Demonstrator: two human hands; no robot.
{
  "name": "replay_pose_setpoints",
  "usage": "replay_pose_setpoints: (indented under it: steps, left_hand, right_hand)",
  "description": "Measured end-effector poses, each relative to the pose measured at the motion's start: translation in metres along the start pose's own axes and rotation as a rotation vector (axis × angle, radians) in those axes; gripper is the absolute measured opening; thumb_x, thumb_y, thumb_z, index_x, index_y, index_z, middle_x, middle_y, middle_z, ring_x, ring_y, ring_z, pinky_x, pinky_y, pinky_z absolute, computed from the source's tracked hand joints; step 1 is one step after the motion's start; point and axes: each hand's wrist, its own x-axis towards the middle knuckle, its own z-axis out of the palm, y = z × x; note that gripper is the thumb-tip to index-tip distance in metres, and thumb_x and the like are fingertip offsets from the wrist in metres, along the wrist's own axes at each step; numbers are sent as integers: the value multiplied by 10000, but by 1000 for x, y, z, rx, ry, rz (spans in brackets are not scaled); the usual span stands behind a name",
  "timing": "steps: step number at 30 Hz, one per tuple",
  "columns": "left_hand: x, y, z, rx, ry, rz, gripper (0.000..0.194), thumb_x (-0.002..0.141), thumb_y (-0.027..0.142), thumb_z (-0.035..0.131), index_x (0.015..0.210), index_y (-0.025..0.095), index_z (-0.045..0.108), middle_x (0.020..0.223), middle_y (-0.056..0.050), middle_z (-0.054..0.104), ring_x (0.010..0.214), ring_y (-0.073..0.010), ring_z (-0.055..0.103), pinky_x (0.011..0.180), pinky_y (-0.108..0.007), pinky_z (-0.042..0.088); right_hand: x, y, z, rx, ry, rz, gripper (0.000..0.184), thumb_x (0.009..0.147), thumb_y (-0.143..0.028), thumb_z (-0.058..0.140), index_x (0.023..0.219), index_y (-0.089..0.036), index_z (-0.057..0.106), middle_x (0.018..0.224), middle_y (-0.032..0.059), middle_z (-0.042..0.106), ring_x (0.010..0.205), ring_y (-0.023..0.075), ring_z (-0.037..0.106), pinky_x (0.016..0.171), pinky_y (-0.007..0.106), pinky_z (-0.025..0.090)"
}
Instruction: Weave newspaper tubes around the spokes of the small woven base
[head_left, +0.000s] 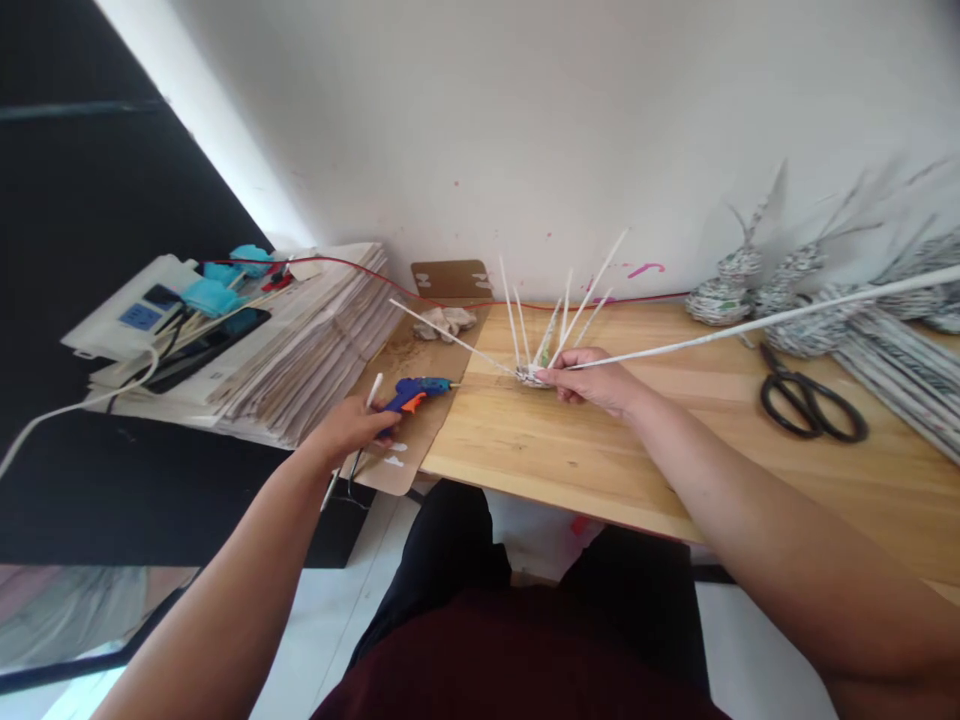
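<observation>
Presently the left hand (352, 424) is closed around the handle of a blue glue gun (412, 388) with an orange trigger, its nozzle directed to the right, toward the right hand. A short white stick (330, 490) runs past the left hand, showing above and below it; from where I stand I cannot tell whether the fingers grip it. The right hand (589, 380) pinches the edge of a small woven piece (531, 377) between thumb and fingers, near the middle of the wooden bench (517, 440); whether this piece bears on the surface or is held just clear cannot be determined. Several thin paper sticks (592, 292) rise from the piece in a fan, and one leans far out to the left. A long paper stick (690, 343) extends from the right hand to the far right. The nozzle and the woven piece are apart. Below the glue gun is a stained cardboard sheet (424, 430), with a crumpled cloth (446, 322) at its far end. On the left stands a thick stack of paper (330, 370), bearing a white box (150, 300), a dark phone (240, 325) and some blue items (214, 296). To the right of the right hand lie black scissors (786, 375), handles toward the person, beside a bundle of paper sticks (900, 370). Bulbous woven figures (724, 295) stand behind them near the wall (480, 120).
</observation>
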Motion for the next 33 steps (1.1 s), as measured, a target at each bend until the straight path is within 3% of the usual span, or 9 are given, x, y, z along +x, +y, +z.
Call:
replay_pose_setpoints:
  steps: [4, 7, 12, 16, 19, 21, 23, 27, 33]
  left_hand:
    - [-11, 2, -1, -436, -84, -45, 402, 551, 265, 900, 834, 132, 647, 725, -28, 693, 540, -112, 610, 502, -204, 475]
    - [-31, 9, -4, -565, -108, 25, 483, 526, 241, 937, 903, 137, 653, 718, 7, 663, 615, -113, 650, 528, -164, 485]
    - [-63, 23, 3, -564, -262, 158, 610, 612, 378, 907, 1125, 162, 656, 678, 21, 628, 508, -104, 588, 448, -182, 433]
    - [-71, 33, 25, -560, -310, 268, 566, 689, 483, 846, 1123, 167, 665, 624, 24, 591, 438, -70, 481, 384, -173, 305]
    - [-69, 36, 44, -543, -314, 296, 620, 767, 672, 698, 1088, 142, 680, 507, 42, 477, 422, -75, 415, 377, -187, 262]
    - [-66, 37, 53, -519, -279, 289, 691, 823, 739, 571, 1101, 117, 686, 499, 27, 485, 423, -80, 404, 385, -203, 266]
    - [-63, 39, 59, -535, -242, 273, 677, 865, 717, 529, 1099, 102, 687, 513, 13, 514, 449, -90, 439, 425, -212, 322]
    - [-59, 45, 64, -574, -240, 251, 508, 825, 584, 687, 990, 103, 690, 607, -7, 590, 562, -126, 573, 574, -239, 457]
    - [-54, 43, 68, -518, -201, 359, 412, 793, 545, 745, 868, 146, 674, 670, 2, 624, 538, -126, 596, 557, -255, 445]
  right_hand:
    - [1, 0, 1, 5, 1, 13, 385, 705, -438, 847, 685, -156, 587, 507, -15, 594, 454, 67, 497, 443, 172, 377]
    - [0, -1, 1, 39, 9, 9, 360, 727, -372, 846, 659, -159, 564, 496, -26, 578, 451, 64, 497, 434, 166, 365]
    - [-2, -4, 0, 44, 7, 9, 308, 779, -316, 814, 668, -155, 576, 489, -18, 583, 431, 58, 479, 412, 162, 335]
    - [-3, -7, -1, 13, 10, 18, 303, 798, -290, 801, 652, -147, 577, 480, -16, 581, 429, 54, 485, 410, 154, 333]
    - [-3, -7, -1, -7, 15, 17, 293, 805, -264, 794, 647, -144, 577, 482, -18, 582, 437, 56, 496, 410, 153, 339]
    - [-2, -6, -2, -6, 8, 5, 292, 799, -269, 801, 651, -143, 583, 498, -15, 594, 455, 62, 515, 415, 155, 351]
    - [-3, -6, -3, 7, -16, -1, 291, 810, -272, 792, 651, -143, 587, 511, -11, 602, 466, 66, 528, 418, 158, 360]
    - [-3, -6, -3, 24, -55, 14, 312, 850, -289, 761, 629, -140, 599, 549, 6, 627, 475, 68, 534, 430, 171, 386]
    - [-2, -5, -4, 52, -69, 6, 371, 846, -379, 763, 605, -144, 608, 562, 19, 636, 485, 75, 546, 430, 175, 396]
